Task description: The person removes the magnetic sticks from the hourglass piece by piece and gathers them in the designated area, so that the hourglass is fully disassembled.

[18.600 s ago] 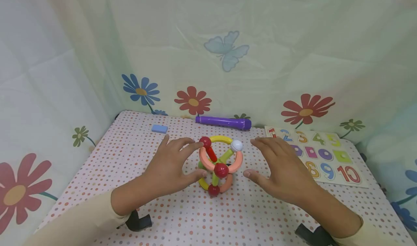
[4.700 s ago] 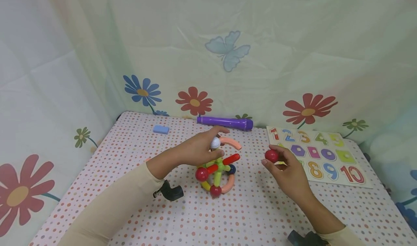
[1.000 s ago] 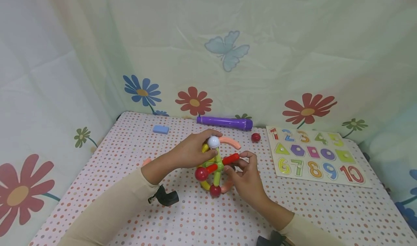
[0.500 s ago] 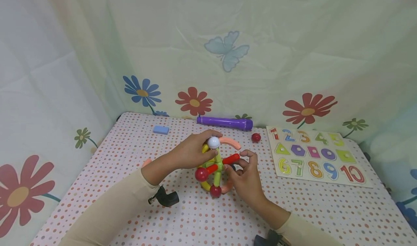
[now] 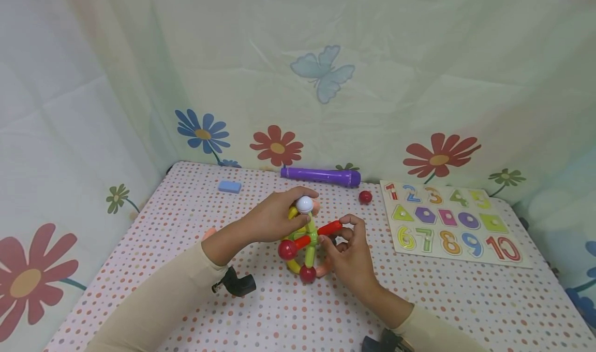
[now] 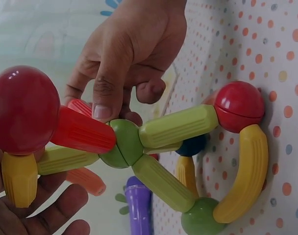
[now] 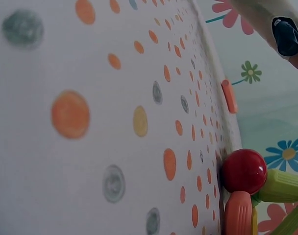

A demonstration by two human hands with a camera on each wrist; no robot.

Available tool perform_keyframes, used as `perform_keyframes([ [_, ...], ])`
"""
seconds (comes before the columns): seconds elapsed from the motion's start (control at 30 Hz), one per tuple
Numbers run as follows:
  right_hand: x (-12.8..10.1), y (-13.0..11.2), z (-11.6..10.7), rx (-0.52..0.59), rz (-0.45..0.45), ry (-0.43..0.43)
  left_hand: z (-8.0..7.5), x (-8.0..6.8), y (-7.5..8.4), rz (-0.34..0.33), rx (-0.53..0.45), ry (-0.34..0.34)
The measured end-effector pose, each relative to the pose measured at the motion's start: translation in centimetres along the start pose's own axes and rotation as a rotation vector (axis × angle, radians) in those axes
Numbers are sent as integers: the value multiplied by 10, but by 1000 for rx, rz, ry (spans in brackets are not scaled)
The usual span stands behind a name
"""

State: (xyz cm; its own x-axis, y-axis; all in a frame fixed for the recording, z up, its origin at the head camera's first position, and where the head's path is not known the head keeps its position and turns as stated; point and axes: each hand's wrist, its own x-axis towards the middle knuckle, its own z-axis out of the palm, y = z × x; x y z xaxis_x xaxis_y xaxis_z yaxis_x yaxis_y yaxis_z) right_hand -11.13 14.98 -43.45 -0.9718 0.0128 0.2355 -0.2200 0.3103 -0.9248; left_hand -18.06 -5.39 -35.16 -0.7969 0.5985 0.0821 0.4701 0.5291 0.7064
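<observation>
A magnetic ball-and-stick toy [image 5: 310, 258] stands mid-table, built of green, red, yellow and pink rods with coloured balls. My left hand [image 5: 272, 216] holds its top, thumb and fingers around the white ball [image 5: 304, 204]. A pink curved rod [image 5: 316, 206] hangs from that ball. On the other side my right hand [image 5: 352, 253] pinches the right-hand red rod [image 5: 330, 228], which projects from the green centre ball [image 6: 122, 143]. In the right wrist view a red ball [image 7: 244, 171] and a pink curved rod [image 7: 238, 213] show at the toy's base; the right hand is out of that view.
A loose red ball [image 5: 365, 197] lies behind the right hand, near the number-and-shape puzzle board [image 5: 433, 228]. At the back are a purple toy microphone [image 5: 321, 176] and a small blue block [image 5: 229, 187]. A pink piece [image 5: 209, 233] lies partly behind the left forearm.
Earlier, the right hand took a red ball off the toy; it now lies by the board. That hand moved onto the red rod. Just now the upper pink rod swung away from pointing right.
</observation>
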Motion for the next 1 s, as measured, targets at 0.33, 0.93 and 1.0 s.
perform_keyframes([
  [0.33, 0, 1, 1, -34, -1, 13, 1, 0, 0, -8, -1, 4],
  [0.93, 4, 0, -37, -159, 120, -91, -2, -1, 1, -22, -13, -16],
  [1.0, 5, 2, -44, -186, 121, -95, -2, 0, 0, -25, -11, -20],
])
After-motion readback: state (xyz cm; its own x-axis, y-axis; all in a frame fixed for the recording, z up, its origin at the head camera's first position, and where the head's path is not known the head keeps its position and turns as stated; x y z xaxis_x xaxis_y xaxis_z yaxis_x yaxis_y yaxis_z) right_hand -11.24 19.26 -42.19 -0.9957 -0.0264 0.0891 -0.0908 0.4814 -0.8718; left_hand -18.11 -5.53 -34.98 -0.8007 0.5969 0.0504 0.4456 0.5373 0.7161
